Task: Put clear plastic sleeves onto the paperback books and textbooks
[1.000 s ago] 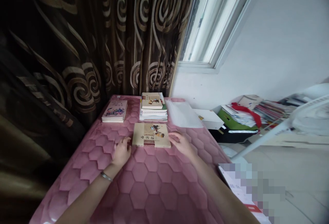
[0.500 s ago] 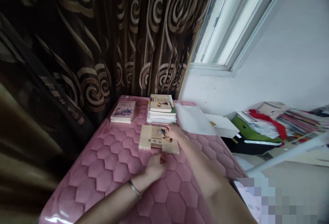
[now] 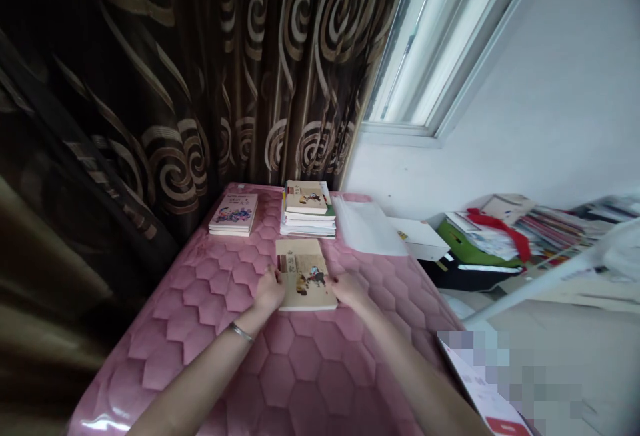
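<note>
Head view: on the pink surface [image 3: 300, 363], short of its far edge, a book [image 3: 306, 271] lies flat — straightening seems in hand, wanting even pressure next; left hand [image 3: 270, 291] and right hand [image 3: 349, 289], fingers half-curled, flank it — grip unclear.

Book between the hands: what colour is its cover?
The book is cream with a coloured illustration, seen in the head view.
</note>
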`<control>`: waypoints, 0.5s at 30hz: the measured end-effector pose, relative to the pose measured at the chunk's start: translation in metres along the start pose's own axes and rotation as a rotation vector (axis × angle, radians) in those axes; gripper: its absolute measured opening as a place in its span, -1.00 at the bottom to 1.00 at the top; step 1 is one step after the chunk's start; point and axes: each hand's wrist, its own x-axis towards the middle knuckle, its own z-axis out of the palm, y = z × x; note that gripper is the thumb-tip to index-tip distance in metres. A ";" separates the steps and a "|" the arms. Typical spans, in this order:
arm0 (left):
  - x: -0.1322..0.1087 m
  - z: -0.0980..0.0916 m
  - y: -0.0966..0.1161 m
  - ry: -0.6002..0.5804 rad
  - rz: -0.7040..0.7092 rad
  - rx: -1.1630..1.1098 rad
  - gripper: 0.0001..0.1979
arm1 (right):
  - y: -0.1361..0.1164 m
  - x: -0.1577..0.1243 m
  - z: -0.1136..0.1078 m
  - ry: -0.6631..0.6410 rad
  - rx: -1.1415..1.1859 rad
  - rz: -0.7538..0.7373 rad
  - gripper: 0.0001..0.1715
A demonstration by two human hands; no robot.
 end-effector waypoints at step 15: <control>0.026 -0.007 -0.010 -0.016 -0.128 0.044 -0.74 | -0.020 -0.030 -0.016 -0.142 0.275 0.232 -0.59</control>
